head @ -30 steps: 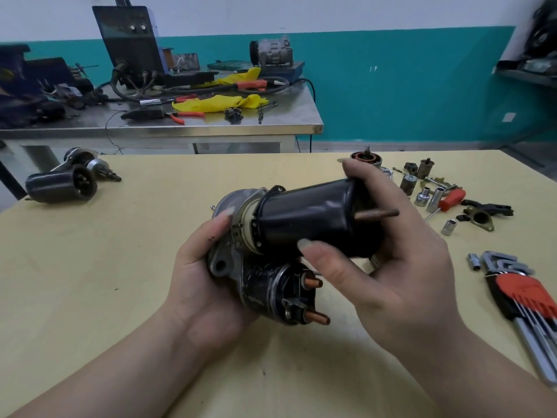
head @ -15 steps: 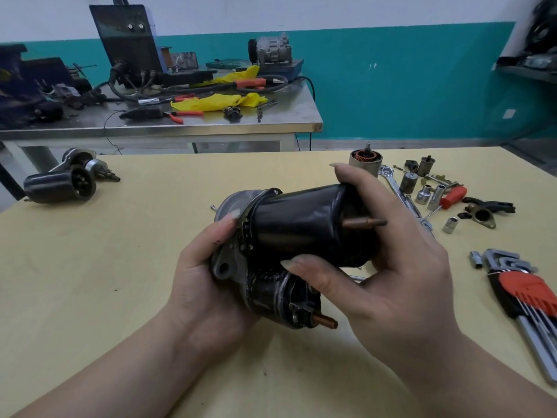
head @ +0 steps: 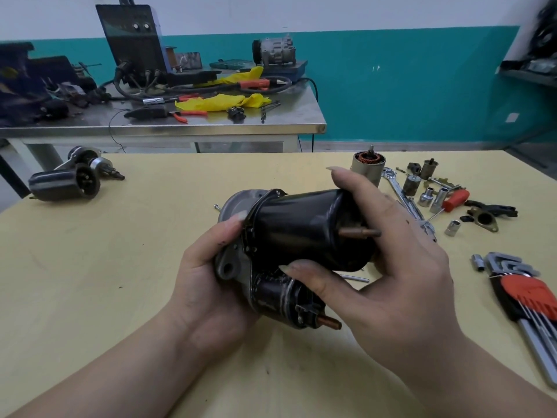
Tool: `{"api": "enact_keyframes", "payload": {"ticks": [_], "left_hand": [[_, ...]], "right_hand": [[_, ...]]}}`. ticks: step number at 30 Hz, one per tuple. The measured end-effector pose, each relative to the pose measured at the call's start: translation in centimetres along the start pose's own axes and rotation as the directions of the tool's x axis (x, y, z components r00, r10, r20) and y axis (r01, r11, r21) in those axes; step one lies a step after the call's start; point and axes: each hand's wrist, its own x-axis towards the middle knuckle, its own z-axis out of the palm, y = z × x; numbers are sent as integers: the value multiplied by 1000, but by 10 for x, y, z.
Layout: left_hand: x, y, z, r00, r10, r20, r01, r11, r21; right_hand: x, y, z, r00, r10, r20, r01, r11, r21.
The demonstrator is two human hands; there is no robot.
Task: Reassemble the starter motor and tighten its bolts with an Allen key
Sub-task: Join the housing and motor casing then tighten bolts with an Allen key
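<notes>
Black motor housing now sits flush against the aluminium nose casting; a second ago a pale gap showed at that joint, so the case looks seated. Starter held mid-frame above the yellow counter. Left hand grips the nose end, fingers curled round it; right hand wraps the housing's rear, thumb underneath. Solenoid hangs below. Next is likely through-bolts: one long bolt lies under the motor, Allen key set at right edge, untouched.
</notes>
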Motion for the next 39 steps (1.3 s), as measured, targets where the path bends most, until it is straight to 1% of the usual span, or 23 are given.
{"api": "enact_keyframes", "payload": {"ticks": [6, 10, 16, 19, 21, 24, 27, 34, 39], "left_hand": [[-3, 3, -1, 996, 35, 77, -39, 998, 52], [-2, 3, -3, 995, 73, 64, -78, 994, 82], [-4, 8, 1, 985, 120, 122, -137, 980, 143], [-6, 10, 4, 978, 139, 155, -165, 971, 170], [-7, 12, 6, 974, 157, 160, -190, 958, 215], [-8, 12, 7, 971, 178, 160, -220, 926, 307], [-10, 12, 8, 971, 183, 155, -226, 915, 334], [-11, 13, 11, 974, 150, 170, -189, 951, 245], [-10, 13, 9, 980, 123, 159, -155, 966, 208]], "right_hand": [[-6, -1, 3, 996, 88, -16, -84, 981, 177], [-9, -4, 4, 985, 171, -1, -164, 946, 278], [-10, -8, 3, 959, 278, 62, -274, 843, 462], [-9, -6, 0, 936, 342, 86, -332, 768, 548], [-8, -3, 0, 927, 361, 103, -349, 727, 591], [-6, -1, -2, 929, 349, 122, -351, 729, 588], [-6, 0, -4, 933, 336, 131, -345, 723, 598], [-6, -4, 1, 931, 352, 96, -333, 715, 615], [-5, -8, 1, 939, 332, 86, -317, 745, 587]]}}
